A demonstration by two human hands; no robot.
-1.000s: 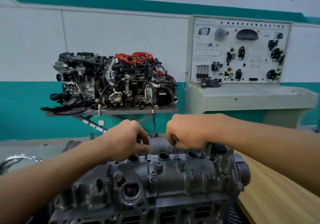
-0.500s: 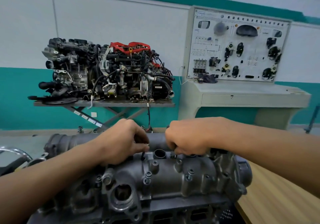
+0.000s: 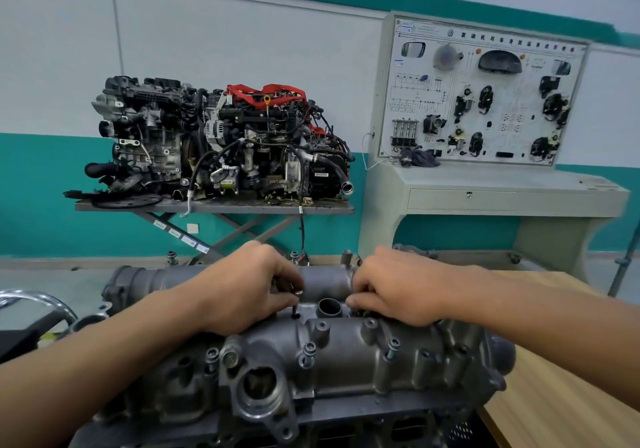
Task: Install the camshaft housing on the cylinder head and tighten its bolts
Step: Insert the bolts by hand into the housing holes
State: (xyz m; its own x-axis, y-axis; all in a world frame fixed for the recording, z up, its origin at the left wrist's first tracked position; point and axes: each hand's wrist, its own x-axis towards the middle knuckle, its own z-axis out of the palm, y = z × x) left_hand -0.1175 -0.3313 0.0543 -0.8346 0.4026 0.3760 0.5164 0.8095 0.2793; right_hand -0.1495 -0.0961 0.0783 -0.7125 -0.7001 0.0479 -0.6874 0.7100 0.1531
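— Both hands sit on top of the housing [image 3: 346,354]; the left hand [image 3: 242,291] is curled, thumb and fingertips pinched on a small dark bolt [image 3: 295,304] that stands upright in a hole on the top face.

— And the right hand [image 3: 394,288]?

— Curled too, knuckles up, fingertips pressed down at the housing just right of the open round port [image 3: 329,307]; whether it has hold of anything I cannot tell, for the fingers cover the spot.

— Where does the housing lie?

— Straight ahead, lengthwise across the view, seated on the head [image 3: 311,423]; several bolts already stand in its near flange, one of them at [image 3: 309,352]; a wide round opening [image 3: 261,390] faces us at the lower left.

— What is under it?

— A wooden bench [image 3: 554,413] shows at the right; the rest beneath is hidden.

— And behind?

— A full engine [image 3: 221,142] with red parts rests on a scissor-lift table [image 3: 214,208] against the teal and white wall; to its right stands a training panel [image 3: 485,94] with mounted components, on its own grey console [image 3: 502,194].
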